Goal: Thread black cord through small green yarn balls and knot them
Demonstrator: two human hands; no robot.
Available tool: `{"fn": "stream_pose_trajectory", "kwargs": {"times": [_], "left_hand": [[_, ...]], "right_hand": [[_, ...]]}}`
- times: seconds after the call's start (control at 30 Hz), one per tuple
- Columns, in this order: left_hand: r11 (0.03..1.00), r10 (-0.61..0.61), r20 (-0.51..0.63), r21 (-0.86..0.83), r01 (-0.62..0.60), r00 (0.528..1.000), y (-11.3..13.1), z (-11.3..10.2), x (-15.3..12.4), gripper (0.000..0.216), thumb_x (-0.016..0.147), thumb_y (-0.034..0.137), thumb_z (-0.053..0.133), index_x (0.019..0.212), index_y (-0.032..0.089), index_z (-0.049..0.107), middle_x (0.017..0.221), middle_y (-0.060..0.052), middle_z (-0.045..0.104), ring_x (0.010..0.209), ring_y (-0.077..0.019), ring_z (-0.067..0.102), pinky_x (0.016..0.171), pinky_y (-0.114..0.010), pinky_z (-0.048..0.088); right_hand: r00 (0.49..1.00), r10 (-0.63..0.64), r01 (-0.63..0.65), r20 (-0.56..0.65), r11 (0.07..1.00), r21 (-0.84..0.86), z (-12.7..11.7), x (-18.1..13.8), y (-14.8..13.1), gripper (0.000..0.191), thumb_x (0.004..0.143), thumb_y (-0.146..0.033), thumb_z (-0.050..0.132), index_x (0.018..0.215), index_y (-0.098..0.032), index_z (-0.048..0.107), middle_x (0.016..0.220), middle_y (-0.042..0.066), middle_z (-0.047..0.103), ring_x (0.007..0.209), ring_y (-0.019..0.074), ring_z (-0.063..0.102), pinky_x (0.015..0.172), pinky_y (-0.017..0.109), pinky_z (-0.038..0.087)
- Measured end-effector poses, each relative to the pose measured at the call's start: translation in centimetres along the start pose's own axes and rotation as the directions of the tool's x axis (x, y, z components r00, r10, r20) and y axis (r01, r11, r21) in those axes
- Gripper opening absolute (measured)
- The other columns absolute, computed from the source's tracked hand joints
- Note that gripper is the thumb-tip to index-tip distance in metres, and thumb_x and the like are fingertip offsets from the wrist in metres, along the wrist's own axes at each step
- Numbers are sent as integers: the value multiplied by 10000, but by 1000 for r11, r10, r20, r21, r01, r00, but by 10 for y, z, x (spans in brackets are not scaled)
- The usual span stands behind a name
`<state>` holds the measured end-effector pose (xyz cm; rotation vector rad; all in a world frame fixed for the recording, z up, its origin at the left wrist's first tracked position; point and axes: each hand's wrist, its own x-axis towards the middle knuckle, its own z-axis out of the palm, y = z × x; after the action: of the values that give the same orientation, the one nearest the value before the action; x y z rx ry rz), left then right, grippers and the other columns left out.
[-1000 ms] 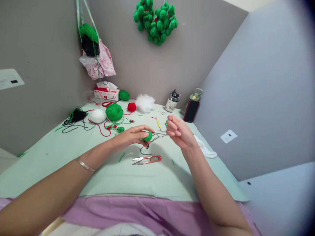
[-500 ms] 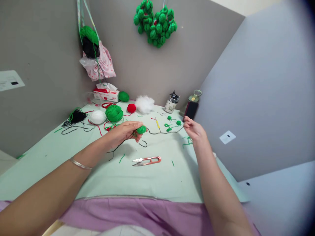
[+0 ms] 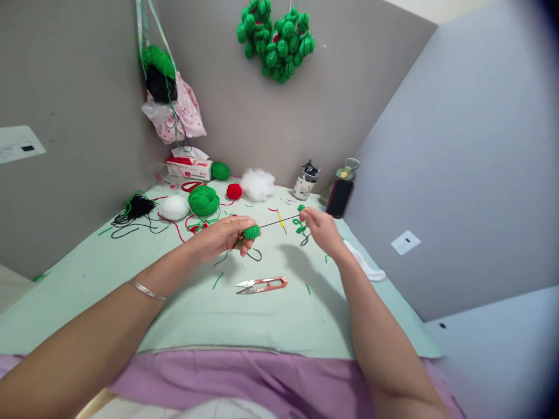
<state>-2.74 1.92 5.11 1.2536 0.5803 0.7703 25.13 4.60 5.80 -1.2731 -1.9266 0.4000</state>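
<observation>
My left hand pinches a small green crocheted ball above the pale green table. A dark yarn strand runs taut from the ball to my right hand, whose fingers are closed on it. Loose dark yarn ends hang below the ball. Red-handled thread snips lie on the table in front of both hands.
At the back lie a green yarn ball, a white one, a red one, black yarn, white stuffing, a tissue box, a jar and a phone. Green crocheted balls hang on the wall.
My right hand swung out to the right with the dark strand, then came back toward the ball, and the strand is now taut. My left hand stayed put with the ball.
</observation>
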Motion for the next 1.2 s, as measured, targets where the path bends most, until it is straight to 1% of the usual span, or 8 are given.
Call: {"fn": "stream_pose_trajectory", "kwargs": {"times": [0.13, 0.33, 0.53, 0.6, 0.7, 0.8, 0.9, 1.2], "left_hand": [[998, 2, -27, -68, -4, 1000, 3, -8, -1, 286, 866, 413, 588, 837, 130, 616, 642, -3, 568, 540, -99, 530, 515, -230, 447], [996, 32, -36, -82, -35, 999, 5, -6, -3, 286, 868, 409, 583, 844, 128, 628, 653, -10, 563, 559, -99, 516, 534, -234, 457], [998, 9, -15, -56, -10, 1000, -4, 11, -2, 242, 853, 392, 618, 871, 150, 626, 784, -19, 580, 675, -115, 551, 655, -262, 486], [999, -14, -31, -50, 13, 999, -7, 12, 0, 275, 856, 403, 615, 977, 156, 629, 810, -29, 599, 673, -118, 560, 648, -264, 481], [999, 0, -37, -45, -2, 999, -10, 9, 2, 317, 860, 407, 614, 1072, 171, 629, 842, -31, 617, 661, -108, 560, 639, -250, 469], [998, 34, -41, -57, -37, 999, -10, 5, 4, 275, 865, 395, 620, 1012, 165, 661, 832, -17, 598, 679, -96, 557, 658, -229, 465], [995, 38, -24, -95, -40, 999, -9, 3, 3, 282, 879, 388, 608, 1028, 159, 679, 851, -26, 591, 708, -101, 558, 703, -240, 484], [993, 92, 59, -81, -87, 994, -5, 5, -1, 355, 797, 226, 689, 1150, 210, 656, 1096, -65, 639, 853, -146, 625, 886, -351, 501]], "right_hand": [[917, 127, -231, -378, 942, -245, -25, 5, 49, 208, 860, -352, 539, 718, -204, 571, 539, -25, 365, 552, 135, 322, 610, 289, 213], [863, 212, -321, -459, 931, -174, -50, -5, 83, 260, 864, -297, 580, 628, -211, 512, 525, -35, 298, 577, 144, 345, 640, 313, 229], [950, 198, -208, -239, 978, -16, -7, 2, 33, 287, 876, -413, 526, 887, -172, 681, 700, 24, 591, 528, 118, 421, 565, 268, 332], [985, 170, -170, 28, 937, 304, 16, -3, 1, 395, 887, -498, 495, 978, -162, 681, 651, 11, 590, 508, 115, 433, 526, 257, 358], [916, 43, -252, 398, 834, 490, 39, -15, -36, 439, 873, -551, 521, 953, -152, 685, 581, -7, 565, 531, 117, 492, 535, 246, 405], [802, -47, -320, 596, 808, 495, 39, -23, -49, 421, 893, -521, 526, 884, -133, 689, 607, -11, 542, 547, 92, 458, 547, 229, 396], [766, -76, -372, 638, 758, 536, 26, -22, -44, 357, 902, -462, 554, 842, -132, 677, 504, -72, 365, 486, 69, 298, 503, 215, 319], [876, 26, -431, 482, 493, 756, 24, -16, -43, 237, 871, -407, 597, 844, -172, 622, 447, -106, 239, 446, 69, 124, 426, 200, 154]]}}
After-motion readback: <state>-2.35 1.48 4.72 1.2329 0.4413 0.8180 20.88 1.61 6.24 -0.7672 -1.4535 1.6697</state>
